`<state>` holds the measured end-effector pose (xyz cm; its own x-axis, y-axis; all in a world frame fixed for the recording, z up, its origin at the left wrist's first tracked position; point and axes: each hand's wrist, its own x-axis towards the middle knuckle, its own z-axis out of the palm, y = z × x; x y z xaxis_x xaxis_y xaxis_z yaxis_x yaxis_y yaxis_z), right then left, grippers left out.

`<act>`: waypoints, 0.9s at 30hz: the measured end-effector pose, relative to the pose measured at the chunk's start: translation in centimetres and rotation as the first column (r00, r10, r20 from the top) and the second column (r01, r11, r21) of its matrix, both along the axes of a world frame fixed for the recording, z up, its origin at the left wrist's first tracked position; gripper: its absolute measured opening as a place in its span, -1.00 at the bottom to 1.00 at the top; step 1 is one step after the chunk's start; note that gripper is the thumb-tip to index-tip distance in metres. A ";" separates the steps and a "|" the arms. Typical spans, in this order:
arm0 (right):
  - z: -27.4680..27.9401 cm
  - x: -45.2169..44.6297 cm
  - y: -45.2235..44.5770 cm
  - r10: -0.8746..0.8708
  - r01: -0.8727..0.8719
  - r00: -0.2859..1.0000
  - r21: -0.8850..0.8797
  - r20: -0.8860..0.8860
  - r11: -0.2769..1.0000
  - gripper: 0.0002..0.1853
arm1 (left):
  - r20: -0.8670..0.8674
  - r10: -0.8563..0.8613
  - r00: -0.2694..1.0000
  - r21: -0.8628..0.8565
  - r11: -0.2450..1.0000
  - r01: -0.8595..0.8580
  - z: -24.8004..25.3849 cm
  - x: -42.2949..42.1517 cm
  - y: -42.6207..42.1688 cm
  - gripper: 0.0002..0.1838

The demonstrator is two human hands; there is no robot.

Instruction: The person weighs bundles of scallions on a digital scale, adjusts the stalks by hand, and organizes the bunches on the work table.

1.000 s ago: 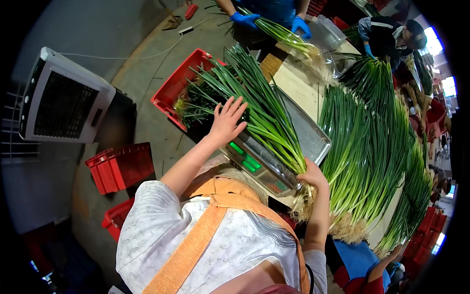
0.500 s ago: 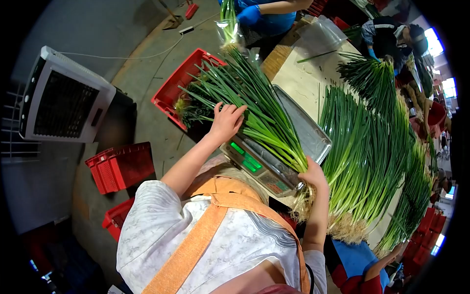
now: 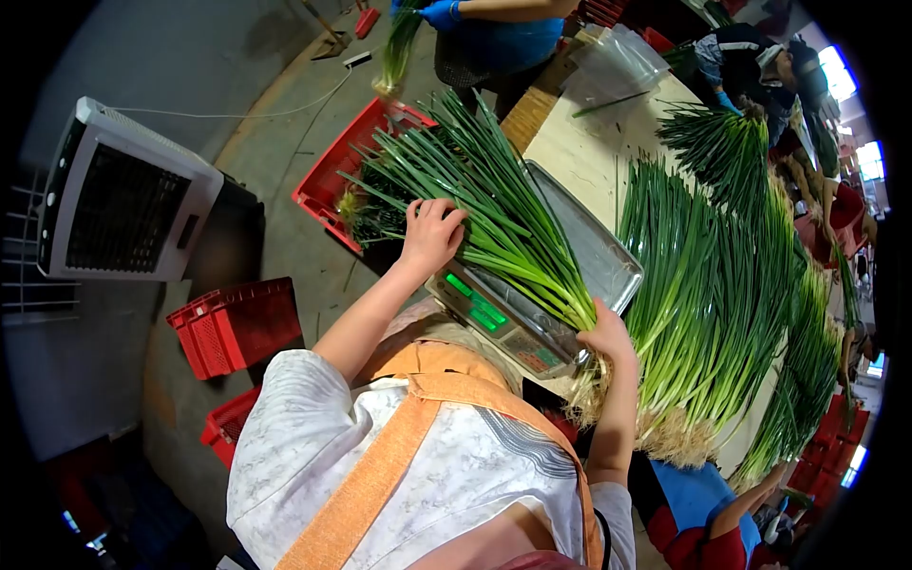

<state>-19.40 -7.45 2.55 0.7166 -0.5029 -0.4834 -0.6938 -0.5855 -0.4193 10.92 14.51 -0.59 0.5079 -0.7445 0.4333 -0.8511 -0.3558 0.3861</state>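
A bunch of green onions (image 3: 518, 228) lies slantwise over the metal tray (image 3: 608, 252) of a scale (image 3: 489, 318) whose green digits are lit. My right hand (image 3: 608, 334) is wrapped round the white stem end, and the roots hang below it. My left hand (image 3: 434, 233) rests at the near edge of the leaves with its fingers curled over them. The leaf tips reach over a red crate (image 3: 332, 161) that holds more onions.
Rows of green onions (image 3: 703, 304) cover the table (image 3: 589, 142) on the right, with clear bags (image 3: 617, 66) at its far end. A blue-gloved co-worker (image 3: 494, 38) stands ahead. Red crates (image 3: 237, 328) and an air cooler (image 3: 128, 195) stand at the left.
My left hand has drawn its spread fingers in and curled them over the leaves. The co-worker ahead has moved a bagged onion bunch from the table to the left, above the red crate.
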 end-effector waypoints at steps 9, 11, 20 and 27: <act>0.2 0.3 -0.1 -0.046 0.052 0.995 0.062 -0.089 0.997 -0.07 | 0.005 0.014 1.000 0.041 0.999 -0.015 -0.5 -0.5 0.5 -0.79; 0.0 0.2 -0.2 -0.039 0.044 0.996 0.061 -0.080 0.997 -0.07 | -0.003 0.012 1.000 0.064 0.998 -0.011 -0.4 -0.5 0.5 -0.76; 0.0 0.1 0.0 -0.049 0.050 0.999 0.052 -0.012 0.997 -0.18 | 0.002 -0.174 0.985 0.041 0.984 0.174 0.8 -1.1 -3.9 -0.67; -0.6 -0.2 -0.1 -0.059 0.059 0.998 0.019 -0.011 0.998 -0.23 | 0.044 -0.322 0.946 0.101 0.943 0.316 0.0 -2.1 -7.0 -0.80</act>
